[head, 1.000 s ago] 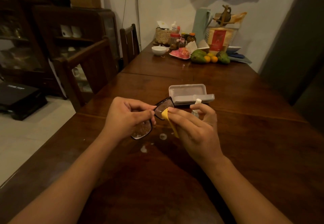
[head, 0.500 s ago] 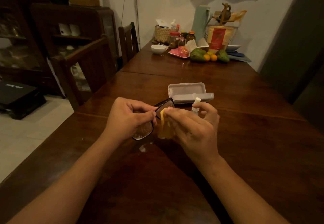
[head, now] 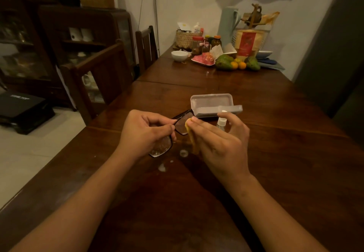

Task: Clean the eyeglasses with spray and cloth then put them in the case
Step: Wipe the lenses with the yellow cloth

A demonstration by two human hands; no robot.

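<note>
The left hand (head: pixel 145 131) holds the eyeglasses (head: pixel 178 125) above the wooden surface (head: pixel 295 153), its fingers closed on the frame near the bridge, so that one lens points to the case and the other hangs low under the palm. The right hand (head: pixel 220 143) presses a folded yellow cloth (head: pixel 190 133) against the farther lens, with the fingers clamped on the cloth. Compared with half a second ago, the cloth now sits more at the edge of this lens and looks more narrow, which suggests that a wiping stroke goes across the glass. The lower lens (head: pixel 160 146) looks cloudy with droplets, so I judge that it is not wiped yet. Small wet spots (head: pixel 183 152) lie on the surface just below the hands. The little spray bottle (head: pixel 221 122) stands just behind the right hand, and the open grey case (head: pixel 212 104) lies just beyond it, empty as far as I can see. The cleaning seems about halfway; the second lens and the step of putting the eyeglasses in the case remain.
</note>
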